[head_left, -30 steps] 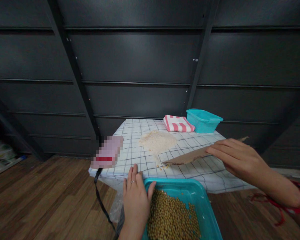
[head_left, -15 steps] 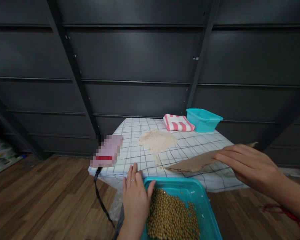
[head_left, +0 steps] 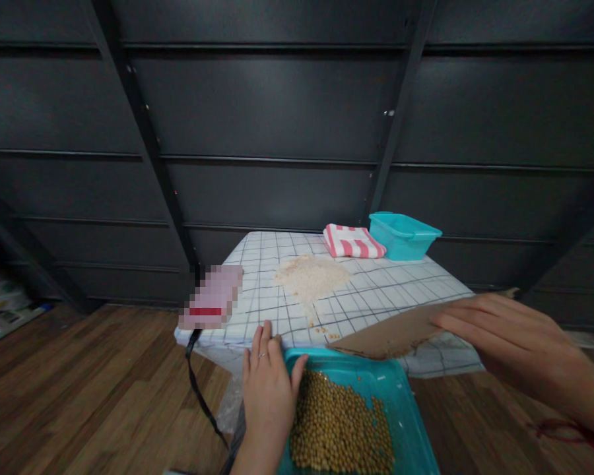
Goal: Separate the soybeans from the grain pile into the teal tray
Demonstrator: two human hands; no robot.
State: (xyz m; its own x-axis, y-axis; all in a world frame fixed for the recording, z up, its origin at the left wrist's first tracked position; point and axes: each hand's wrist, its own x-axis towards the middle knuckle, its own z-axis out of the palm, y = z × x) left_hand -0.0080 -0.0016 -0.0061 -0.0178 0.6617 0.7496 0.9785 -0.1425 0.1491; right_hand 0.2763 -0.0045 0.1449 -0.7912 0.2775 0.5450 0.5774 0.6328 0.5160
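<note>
My left hand (head_left: 268, 396) grips the left rim of a turquoise plastic basin (head_left: 416, 415), its thumb over the rim and its fingers reaching along the table edge. Yellow-brown soybeans (head_left: 344, 425) lie in the basin, which is at the table's front edge. In my right hand (head_left: 499, 333) is a flat piece of brown cardboard (head_left: 389, 330), tilted, its near edge over the basin's far rim. A few loose soybeans (head_left: 332, 336) lie on the checked cloth just beyond the cardboard's tip. Past them spreads a pale heap of what looks like rice (head_left: 311, 277).
A white checked cloth (head_left: 257, 264) covers the table. At the back right stand a folded pink-and-white striped towel (head_left: 354, 242) and a second turquoise basin (head_left: 406, 237). A blurred-out pink item (head_left: 212, 297) with a dark strap lies at the left edge. Behind is a dark panel wall (head_left: 267, 105).
My right hand has drawn the cardboard slightly toward me, from the cloth to over the basin's rim. More loose soybeans now show behind it. My left hand stays put.
</note>
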